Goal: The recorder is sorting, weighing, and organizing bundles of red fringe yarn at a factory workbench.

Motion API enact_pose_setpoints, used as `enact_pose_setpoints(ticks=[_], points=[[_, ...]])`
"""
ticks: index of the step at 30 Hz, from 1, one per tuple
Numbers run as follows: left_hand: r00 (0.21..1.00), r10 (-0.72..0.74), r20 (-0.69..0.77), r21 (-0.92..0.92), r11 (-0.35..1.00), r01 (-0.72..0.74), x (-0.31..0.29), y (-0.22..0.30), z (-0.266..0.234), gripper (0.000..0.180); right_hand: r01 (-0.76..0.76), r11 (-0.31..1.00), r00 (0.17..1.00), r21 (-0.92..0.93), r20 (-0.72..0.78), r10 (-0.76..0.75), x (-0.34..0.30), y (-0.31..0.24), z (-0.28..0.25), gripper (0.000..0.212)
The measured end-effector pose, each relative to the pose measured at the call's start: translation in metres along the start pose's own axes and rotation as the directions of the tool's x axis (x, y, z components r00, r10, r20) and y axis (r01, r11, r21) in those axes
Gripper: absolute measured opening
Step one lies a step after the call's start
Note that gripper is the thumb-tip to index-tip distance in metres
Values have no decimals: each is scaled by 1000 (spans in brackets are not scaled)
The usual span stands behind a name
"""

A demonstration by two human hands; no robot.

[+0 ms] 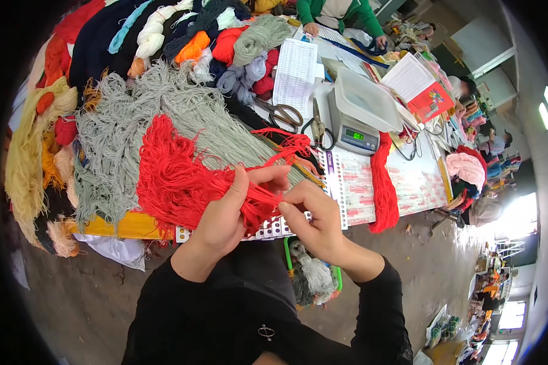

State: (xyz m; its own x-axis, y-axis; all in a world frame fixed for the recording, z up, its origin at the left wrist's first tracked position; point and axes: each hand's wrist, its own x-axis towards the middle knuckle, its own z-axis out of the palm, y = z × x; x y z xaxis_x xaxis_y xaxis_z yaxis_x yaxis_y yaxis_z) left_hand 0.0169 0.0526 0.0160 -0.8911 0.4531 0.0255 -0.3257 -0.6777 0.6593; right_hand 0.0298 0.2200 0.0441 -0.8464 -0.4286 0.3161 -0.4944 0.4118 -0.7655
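Red yarn (176,176), soft, matt and fibrous, gripped in the left hand (225,213) and pinched by the right hand (313,222); beneath it lies a grey yarn bundle (134,121) of the same fuzzy, dull finish. The scissors (283,114) have smooth, faintly shiny metal blades, and the scale (359,115) is of smooth grey plastic with a clear, glossy plastic cover. The printed sheet (295,70) is matt white paper, and the sleeves (383,304) are matt black cloth.
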Motion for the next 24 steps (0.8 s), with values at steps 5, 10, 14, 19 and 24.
enact_pose_setpoints(ticks=[5,10,14,19,24], points=[[1000,4,-8,56,998,-4,-2,4,-13,63,-399,489,874,776,160,459,-2,-4,-4,7],[999,-34,10,92,995,33,-3,11,-8,62,-440,319,844,840,265,466,-4,8,-1,12],[999,18,-50,223,975,-7,1,3,6,59,-475,445,833,759,224,506,-4,4,2,25],[996,67,52,351,933,-81,1,-3,4,59,-446,832,894,329,211,396,-6,13,3,34],[998,20,-55,206,978,-9,1,8,-1,63,-478,570,854,669,200,481,-6,13,-1,16]])
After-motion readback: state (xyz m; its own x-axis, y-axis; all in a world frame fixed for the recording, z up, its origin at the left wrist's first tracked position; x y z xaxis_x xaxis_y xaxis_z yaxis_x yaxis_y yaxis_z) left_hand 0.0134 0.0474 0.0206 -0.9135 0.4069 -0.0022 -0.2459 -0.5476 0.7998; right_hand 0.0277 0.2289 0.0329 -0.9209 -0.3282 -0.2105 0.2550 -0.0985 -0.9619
